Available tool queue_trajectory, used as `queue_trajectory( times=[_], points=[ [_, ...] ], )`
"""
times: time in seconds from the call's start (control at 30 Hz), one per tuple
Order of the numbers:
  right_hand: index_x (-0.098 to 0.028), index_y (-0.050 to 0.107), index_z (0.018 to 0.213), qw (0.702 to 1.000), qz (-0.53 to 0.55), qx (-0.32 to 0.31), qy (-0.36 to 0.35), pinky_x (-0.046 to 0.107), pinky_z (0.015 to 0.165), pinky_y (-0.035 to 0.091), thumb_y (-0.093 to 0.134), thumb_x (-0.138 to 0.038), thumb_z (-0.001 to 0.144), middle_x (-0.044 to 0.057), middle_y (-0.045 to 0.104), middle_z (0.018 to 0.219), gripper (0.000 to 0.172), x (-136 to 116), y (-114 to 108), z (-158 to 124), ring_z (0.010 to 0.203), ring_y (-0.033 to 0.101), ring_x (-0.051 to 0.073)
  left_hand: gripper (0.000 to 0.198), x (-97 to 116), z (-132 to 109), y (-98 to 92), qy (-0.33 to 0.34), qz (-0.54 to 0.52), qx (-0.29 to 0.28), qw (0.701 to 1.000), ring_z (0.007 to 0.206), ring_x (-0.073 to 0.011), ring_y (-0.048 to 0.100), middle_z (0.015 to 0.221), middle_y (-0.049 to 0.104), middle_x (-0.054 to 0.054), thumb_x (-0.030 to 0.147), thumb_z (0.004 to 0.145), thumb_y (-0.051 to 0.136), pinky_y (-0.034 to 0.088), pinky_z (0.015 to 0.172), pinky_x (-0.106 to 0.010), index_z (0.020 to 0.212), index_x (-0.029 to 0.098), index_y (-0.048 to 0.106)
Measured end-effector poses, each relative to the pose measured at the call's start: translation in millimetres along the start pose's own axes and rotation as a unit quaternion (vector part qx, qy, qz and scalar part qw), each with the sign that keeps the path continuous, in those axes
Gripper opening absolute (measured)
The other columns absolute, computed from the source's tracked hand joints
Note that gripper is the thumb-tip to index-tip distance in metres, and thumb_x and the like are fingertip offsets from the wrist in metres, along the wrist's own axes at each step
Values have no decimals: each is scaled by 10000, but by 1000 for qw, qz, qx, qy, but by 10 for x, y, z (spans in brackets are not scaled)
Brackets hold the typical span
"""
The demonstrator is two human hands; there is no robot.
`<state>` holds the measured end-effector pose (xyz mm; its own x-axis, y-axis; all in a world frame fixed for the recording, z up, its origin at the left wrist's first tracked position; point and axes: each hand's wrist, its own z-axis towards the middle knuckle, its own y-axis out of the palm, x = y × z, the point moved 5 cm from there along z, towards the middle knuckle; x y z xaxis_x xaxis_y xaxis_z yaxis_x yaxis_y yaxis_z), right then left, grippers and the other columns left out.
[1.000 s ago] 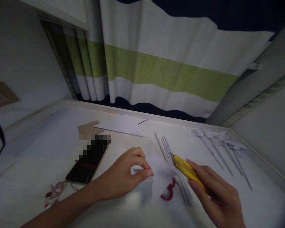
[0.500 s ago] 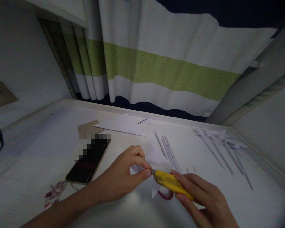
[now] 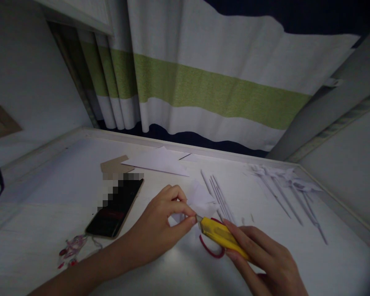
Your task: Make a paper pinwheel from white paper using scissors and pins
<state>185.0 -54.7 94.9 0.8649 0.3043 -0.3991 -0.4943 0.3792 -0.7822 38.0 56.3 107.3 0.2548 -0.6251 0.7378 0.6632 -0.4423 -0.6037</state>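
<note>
- Left hand [image 3: 160, 230]: thumb and index fingers pinched together on the white paper [image 3: 200, 195], which spreads out beyond the fingertips, above the middle of the worktop [image 3: 160, 283]
- Right hand [image 3: 265, 255]: fingers wrapped around the yellow cutter [image 3: 220, 235], its blade tip at the left fingertips; whether it touches the paper I cannot tell
- Red scissors handle [image 3: 214, 254]: partly hidden by the cutter
- Thin white sticks [image 3: 220, 195]: side by side, just beyond the cutter
- Paper pinwheels [image 3: 291, 181]: at the right, on their own sticks
- Phone [image 3: 115, 209]: left of the left hand, near a tan card [image 3: 115, 164] and a folded white sheet [image 3: 158, 160]
</note>
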Motion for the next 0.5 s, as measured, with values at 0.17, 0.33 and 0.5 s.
queue_trajectory(
  times=[0.17, 0.33, 0.5],
  points=[
    [-164, 522, 1129, 1000, -4, 29, 3, 235, 555, 504, 484, -224, 790, 99, 608, 809, 346, -6, 27, -14, 697, 589, 162, 137, 5, -5, -5, 14, 7, 9, 1000, 746, -123, 446, 744, 452, 0, 131, 757, 507, 360, 656, -244, 672, 178, 603],
    [-174, 518, 1131, 998, -35, 50, -8, 236, 581, 512, 466, -247, 797, 89, 612, 852, 346, 31, 39, -13, 725, 595, 159, 136, 25, -9, -23, 19, 6, 26, 999, 741, -119, 446, 733, 445, -2, 119, 763, 498, 355, 658, -246, 691, 164, 605],
    [-199, 499, 1150, 962, -194, 163, 99, 253, 523, 468, 507, -272, 788, 73, 600, 834, 370, 313, -292, -35, 652, 587, 166, 118, 23, -28, -10, 12, -7, 5, 1000, 733, -119, 451, 728, 458, 1, 134, 753, 519, 359, 661, -247, 667, 166, 593]
  ],
)
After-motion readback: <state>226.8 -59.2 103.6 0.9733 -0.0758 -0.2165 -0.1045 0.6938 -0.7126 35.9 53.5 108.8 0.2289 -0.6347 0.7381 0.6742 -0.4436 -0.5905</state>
